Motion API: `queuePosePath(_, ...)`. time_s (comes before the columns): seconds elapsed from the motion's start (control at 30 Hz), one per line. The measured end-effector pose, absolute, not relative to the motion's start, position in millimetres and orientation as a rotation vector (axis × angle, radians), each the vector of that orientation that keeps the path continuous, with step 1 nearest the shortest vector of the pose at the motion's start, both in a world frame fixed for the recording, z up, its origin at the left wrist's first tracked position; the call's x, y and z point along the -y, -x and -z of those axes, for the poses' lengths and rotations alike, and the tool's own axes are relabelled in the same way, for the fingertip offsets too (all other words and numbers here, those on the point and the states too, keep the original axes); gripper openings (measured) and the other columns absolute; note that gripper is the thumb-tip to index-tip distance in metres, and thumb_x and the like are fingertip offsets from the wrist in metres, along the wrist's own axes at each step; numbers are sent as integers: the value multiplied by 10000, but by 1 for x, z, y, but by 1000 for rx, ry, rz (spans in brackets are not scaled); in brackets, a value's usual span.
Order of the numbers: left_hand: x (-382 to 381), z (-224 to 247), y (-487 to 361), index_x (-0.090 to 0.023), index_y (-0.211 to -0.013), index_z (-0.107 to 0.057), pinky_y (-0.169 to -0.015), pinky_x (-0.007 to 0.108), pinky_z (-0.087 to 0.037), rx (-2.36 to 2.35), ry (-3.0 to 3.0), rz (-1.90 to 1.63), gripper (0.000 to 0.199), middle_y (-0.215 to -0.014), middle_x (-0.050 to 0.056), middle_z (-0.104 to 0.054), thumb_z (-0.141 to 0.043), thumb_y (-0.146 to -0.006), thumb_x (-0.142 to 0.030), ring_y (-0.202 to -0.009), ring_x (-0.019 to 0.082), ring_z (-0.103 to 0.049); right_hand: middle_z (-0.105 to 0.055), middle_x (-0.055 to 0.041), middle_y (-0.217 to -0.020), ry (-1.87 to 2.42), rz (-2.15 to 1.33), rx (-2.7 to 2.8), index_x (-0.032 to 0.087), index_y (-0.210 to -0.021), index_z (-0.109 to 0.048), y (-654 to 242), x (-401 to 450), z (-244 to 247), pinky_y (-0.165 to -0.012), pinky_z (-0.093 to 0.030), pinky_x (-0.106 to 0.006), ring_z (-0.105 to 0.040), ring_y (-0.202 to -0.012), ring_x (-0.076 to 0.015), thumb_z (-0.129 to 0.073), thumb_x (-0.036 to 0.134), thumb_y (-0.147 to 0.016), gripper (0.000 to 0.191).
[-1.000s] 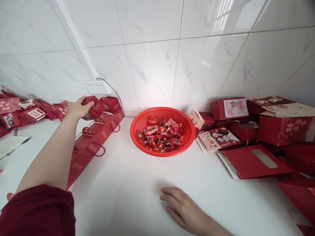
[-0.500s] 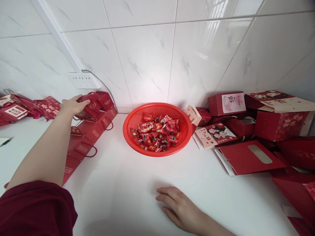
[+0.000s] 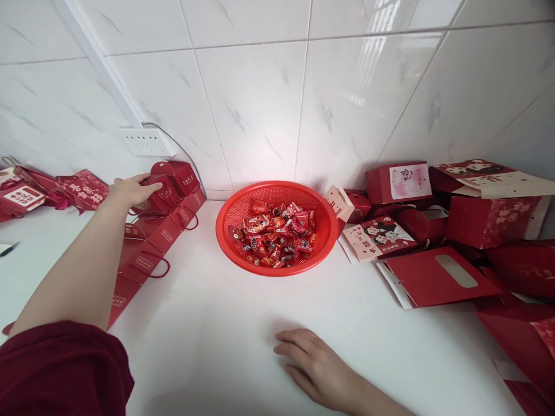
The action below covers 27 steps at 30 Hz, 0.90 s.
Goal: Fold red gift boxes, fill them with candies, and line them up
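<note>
My left hand (image 3: 130, 192) reaches to the back left, its fingers and thumb closed around the top of a small red gift box (image 3: 152, 203). That box sits among other red boxes on top of a row of red cardboard bags (image 3: 143, 261) with cord handles. Part of the grip is hidden behind the hand. My right hand (image 3: 318, 367) lies on the white table (image 3: 225, 329) with fingers loosely spread and holds nothing. Beyond it, against the wall, stands a red plastic basket (image 3: 223, 240) with red-wrapped candies (image 3: 275, 231) inside.
Many red and cream gift boxes (image 3: 442, 277) are piled along the right side. More red packages (image 3: 82, 189) lie at the far left, near a pen (image 3: 8, 249). A white power strip (image 3: 147, 142) with a grey cable is on the tiled wall.
My left hand and the red gift box in it have moved slightly down, and the rounded tab of the box behind shows more. My right hand has stayed in place.
</note>
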State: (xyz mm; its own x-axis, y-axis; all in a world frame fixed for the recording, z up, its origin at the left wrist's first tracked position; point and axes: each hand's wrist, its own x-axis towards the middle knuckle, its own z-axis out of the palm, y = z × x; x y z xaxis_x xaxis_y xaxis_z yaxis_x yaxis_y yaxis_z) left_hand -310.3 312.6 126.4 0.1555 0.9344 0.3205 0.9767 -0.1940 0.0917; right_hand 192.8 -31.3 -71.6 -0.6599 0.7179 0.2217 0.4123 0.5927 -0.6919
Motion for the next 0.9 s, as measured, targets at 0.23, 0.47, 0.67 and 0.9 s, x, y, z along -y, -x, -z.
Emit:
queuePosePath(0.23, -315, -112, 299, 60, -1310, -524, -990, 603, -331, 2366, 1875, 447, 963, -1178, 231, -607, -678, -690, -660, -1148, 266, -444, -601, -104, -1308, 901, -851, 2341, 212, -1281, -570, -193, 31, 71, -1057, -461, -366, -566, -1197, -213, -515, 176, -930, 357)
queuePosePath(0.47, -306, -105, 285, -9, -1372, -507, -966, 668, -328, 2518, 1832, 425, 1049, -1438, 291, -362, -585, -685, -798, -1275, 390, -349, -607, -98, -1302, 900, -841, 2341, 203, -1263, -572, -192, 29, 68, -1051, -456, -339, -565, -1192, -196, -512, 183, -933, 336)
queuePosePath(0.67, -310, -106, 298, -27, -1273, -598, -1057, 643, -266, 2498, 1879, 497, 989, -1426, 215, -422, -698, -593, -738, -1302, 358, -337, -607, -97, -1309, 875, -812, 2353, 197, -1251, -571, -192, 25, 70, -1065, -437, -339, -557, -1211, -192, -527, 203, -924, 330)
queuePosePath(0.9, -311, -115, 291, -81, -1293, -598, -994, 758, -189, 2378, 1913, 600, 1004, -1448, 244, -456, -764, -502, -676, -1314, 429, -323, -605, -101, -1309, 853, -771, 2354, 195, -1262, -567, -190, 23, 78, -1066, -432, -354, -567, -1201, -196, -536, 223, -918, 347)
